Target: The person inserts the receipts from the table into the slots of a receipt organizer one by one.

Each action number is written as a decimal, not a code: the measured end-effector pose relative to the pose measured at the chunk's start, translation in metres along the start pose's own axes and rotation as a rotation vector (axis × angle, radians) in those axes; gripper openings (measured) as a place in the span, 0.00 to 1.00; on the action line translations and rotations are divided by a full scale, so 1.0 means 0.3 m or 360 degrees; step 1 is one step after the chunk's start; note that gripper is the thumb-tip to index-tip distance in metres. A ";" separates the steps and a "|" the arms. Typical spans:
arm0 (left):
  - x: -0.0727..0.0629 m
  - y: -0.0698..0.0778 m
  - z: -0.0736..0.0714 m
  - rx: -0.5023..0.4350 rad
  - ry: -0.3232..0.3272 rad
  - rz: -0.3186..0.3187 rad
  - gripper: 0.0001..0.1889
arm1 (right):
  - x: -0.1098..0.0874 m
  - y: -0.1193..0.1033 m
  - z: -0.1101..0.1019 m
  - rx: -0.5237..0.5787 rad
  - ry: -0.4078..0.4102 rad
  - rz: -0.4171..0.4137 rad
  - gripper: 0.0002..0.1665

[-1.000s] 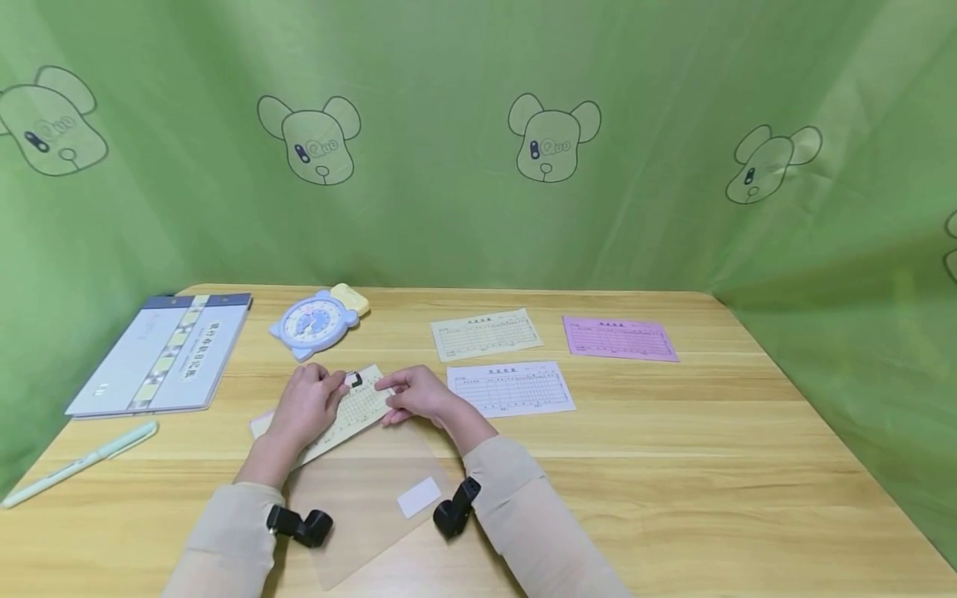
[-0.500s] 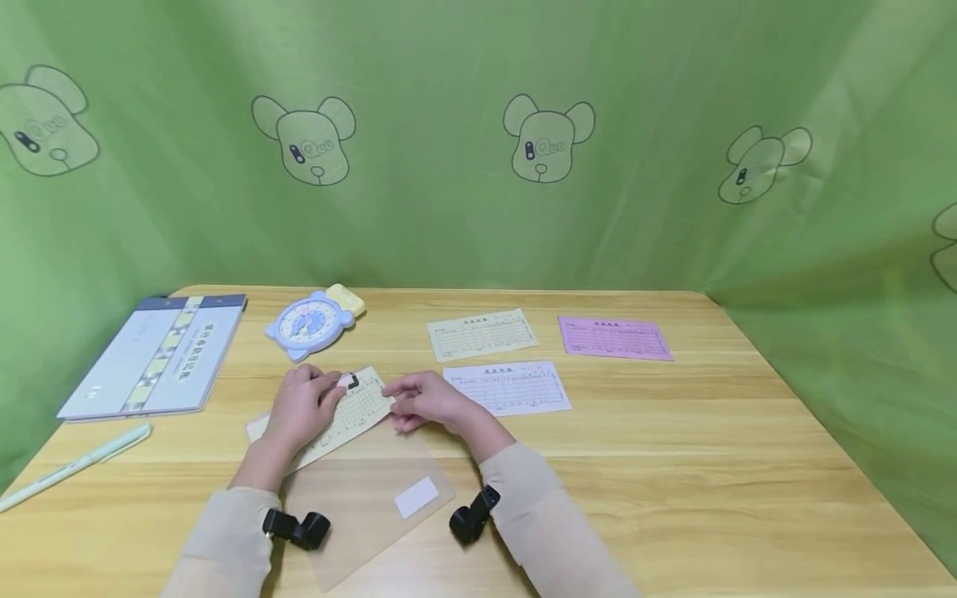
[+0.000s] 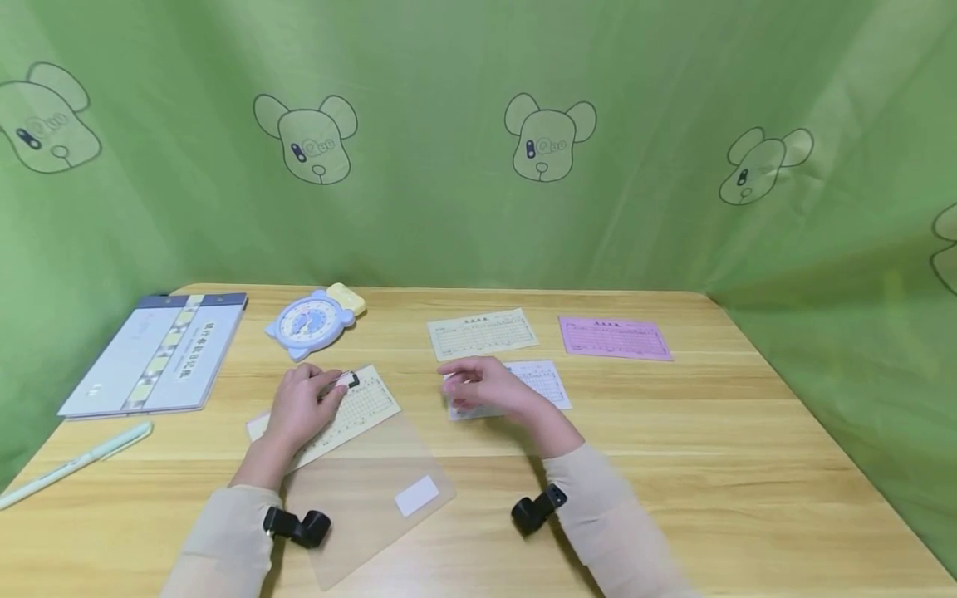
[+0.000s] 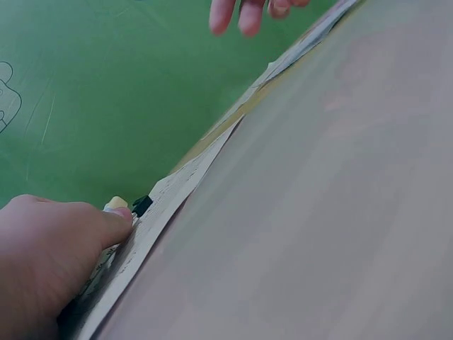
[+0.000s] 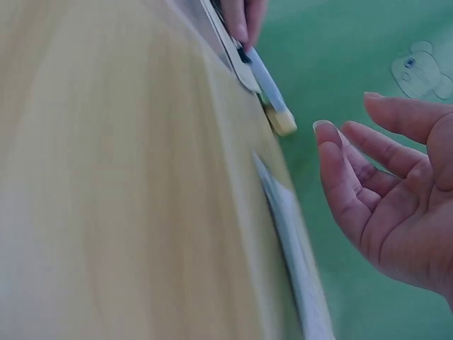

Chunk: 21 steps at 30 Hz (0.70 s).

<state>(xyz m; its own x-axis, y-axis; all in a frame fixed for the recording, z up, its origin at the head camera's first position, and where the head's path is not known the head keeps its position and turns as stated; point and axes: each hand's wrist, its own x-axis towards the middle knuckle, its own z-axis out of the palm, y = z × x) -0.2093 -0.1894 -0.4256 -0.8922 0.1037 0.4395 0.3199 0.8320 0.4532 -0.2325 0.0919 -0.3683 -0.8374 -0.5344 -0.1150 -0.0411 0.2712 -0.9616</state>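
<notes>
My left hand (image 3: 302, 407) pinches a small black binder clip (image 3: 354, 379) between thumb and fingers. It sits at the upper edge of a pale yellow printed form (image 3: 362, 415). That form lies across the top of a translucent folder (image 3: 359, 515) bearing a white label (image 3: 416, 496). Part of the form is hidden under the left hand. Above the near edge of a white printed form (image 3: 542, 382), my right hand (image 3: 486, 386) hovers with loosely bent fingers; the right wrist view shows nothing in its fingers (image 5: 340, 177).
Behind lie another pale form (image 3: 482, 334) and a pink form (image 3: 615, 338). A blue toy clock (image 3: 310, 324) rests by a yellow block (image 3: 347, 297) at the back left. A bound notebook (image 3: 160, 357) and a mint pen (image 3: 82, 465) lie on the left.
My right hand has let go of the yellow form's right corner and moved right, over the white form. The left hand stays at the clip.
</notes>
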 end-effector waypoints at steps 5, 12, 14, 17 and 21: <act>0.000 0.001 0.001 -0.0013 0.0009 -0.0003 0.16 | -0.055 0.009 -0.099 -0.0086 0.0078 -0.0055 0.24; 0.003 0.002 0.001 -0.0021 0.0001 -0.0014 0.17 | -0.116 0.057 -0.234 -0.0220 0.0322 -0.0025 0.25; 0.002 0.003 0.000 -0.0023 -0.0017 -0.0033 0.18 | -0.127 0.077 -0.271 -0.0217 0.0380 -0.0008 0.25; -0.001 0.005 -0.002 -0.0024 -0.0048 -0.0062 0.18 | -0.138 0.109 -0.322 -0.0213 0.0427 0.0003 0.26; -0.003 0.005 -0.003 -0.0031 -0.0059 -0.0074 0.18 | -0.149 0.147 -0.371 -0.0246 0.0472 0.0030 0.27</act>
<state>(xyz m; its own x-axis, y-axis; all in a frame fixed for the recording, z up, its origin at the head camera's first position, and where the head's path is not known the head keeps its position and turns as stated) -0.2078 -0.1887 -0.4248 -0.9173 0.0859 0.3888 0.2840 0.8256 0.4877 -0.2576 0.2169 -0.3779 -0.9600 -0.2781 -0.0330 -0.0873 0.4092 -0.9082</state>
